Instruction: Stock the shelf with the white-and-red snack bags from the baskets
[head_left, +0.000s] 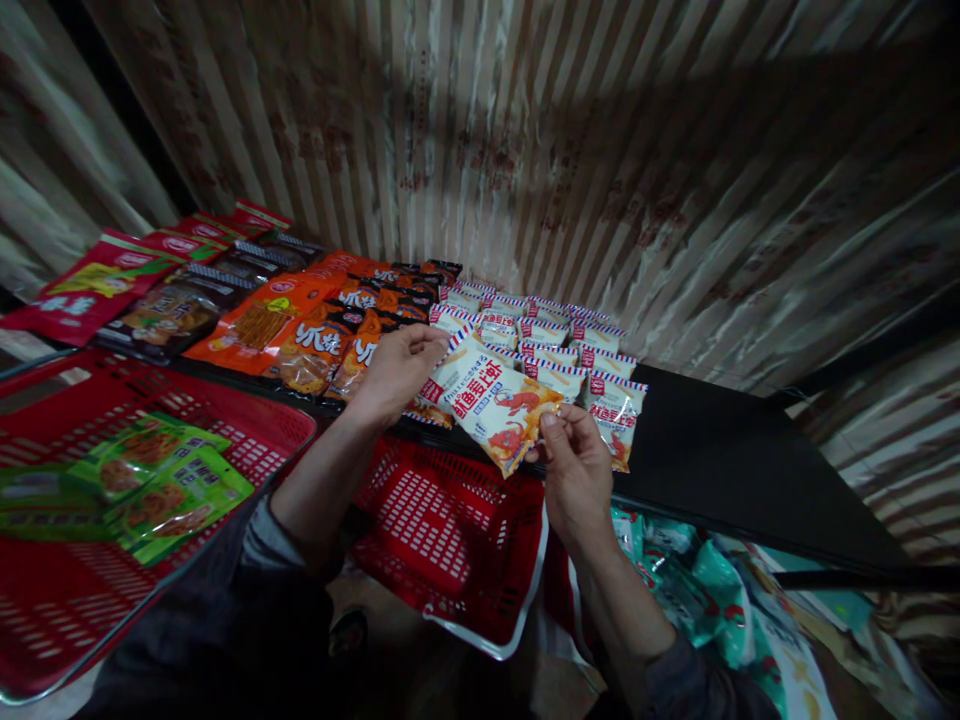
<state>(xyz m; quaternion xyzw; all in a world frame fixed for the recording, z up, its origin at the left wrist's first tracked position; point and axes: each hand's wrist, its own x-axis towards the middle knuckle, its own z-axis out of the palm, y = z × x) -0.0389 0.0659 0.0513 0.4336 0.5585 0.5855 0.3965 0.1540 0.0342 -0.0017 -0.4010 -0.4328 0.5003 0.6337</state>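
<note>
Between my two hands is a white snack bag (495, 405) with red lettering and a blue-and-red striped edge, tilted over the front of the black shelf (720, 450). My left hand (401, 370) pinches its upper left end, and my right hand (576, 460) grips the lower right corner between thumb and fingers. Behind it, matching white snack bags (544, 333) stand in rows on the shelf. Left of those are dark orange snack bags (319, 350), close to my left hand. One matching white bag (616, 410) sits just beyond my right hand.
Further left on the shelf lie orange stick-snack bags (259, 325), brown bags (176, 305) and red bags (94, 285). Below are a red basket (281, 430) with green packets (176, 490), another red basket (442, 540), and teal bags (697, 590). A striped curtain (480, 130) hangs behind.
</note>
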